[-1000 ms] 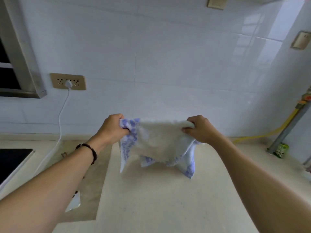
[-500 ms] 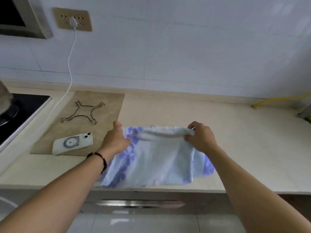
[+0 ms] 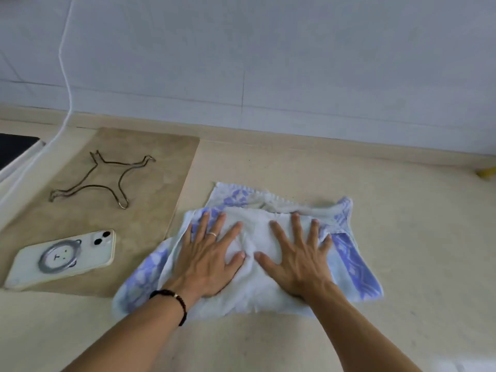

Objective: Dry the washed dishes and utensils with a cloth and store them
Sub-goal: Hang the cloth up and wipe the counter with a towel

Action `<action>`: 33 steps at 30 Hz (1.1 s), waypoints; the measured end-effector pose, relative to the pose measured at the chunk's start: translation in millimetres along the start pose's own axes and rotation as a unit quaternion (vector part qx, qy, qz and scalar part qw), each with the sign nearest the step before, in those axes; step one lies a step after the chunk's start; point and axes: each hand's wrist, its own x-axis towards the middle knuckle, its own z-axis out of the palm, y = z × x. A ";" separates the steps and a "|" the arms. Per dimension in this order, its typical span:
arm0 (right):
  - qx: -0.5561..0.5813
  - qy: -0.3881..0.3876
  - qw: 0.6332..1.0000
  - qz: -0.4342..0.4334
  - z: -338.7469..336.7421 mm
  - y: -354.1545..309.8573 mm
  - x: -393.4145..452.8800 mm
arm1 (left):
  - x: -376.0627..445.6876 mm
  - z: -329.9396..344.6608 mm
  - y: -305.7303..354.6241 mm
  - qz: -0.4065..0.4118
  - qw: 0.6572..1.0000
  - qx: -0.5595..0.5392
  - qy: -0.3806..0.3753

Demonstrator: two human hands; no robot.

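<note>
On countertop [image 3: 402,251]: cloth [image 3: 255,285] under 2 hands, seemingly pressed flat.

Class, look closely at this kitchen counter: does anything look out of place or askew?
A phone lies on the brown mat beside a wire trivet, odd among kitchen things. The cloth under both flat hands lies rumpled, its far edge bunched.

A home kitchen: beige countertop [image 3: 402,237] under tiled wall [image 3: 295,63], black cooktop [image 3: 13,149] at left.
</note>
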 end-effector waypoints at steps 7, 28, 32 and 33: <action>-0.008 0.039 0.999 -0.020 -17.0 -23.5 158.7 | 157.3 -18.5 -53.8 -0.016 0.999 0.038 0.032; -0.019 0.026 0.999 -0.031 10.2 -34.0 -38.9 | -33.5 -3.1 -0.3 -0.003 0.998 0.064 -0.028; -0.032 0.027 0.998 -0.039 22.8 -15.0 -134.2 | -117.9 15.6 46.5 0.008 0.998 0.046 -0.052; -0.029 0.027 0.999 -0.037 23.7 -7.9 -154.1 | -132.2 19.2 60.7 0.014 0.997 0.045 -0.057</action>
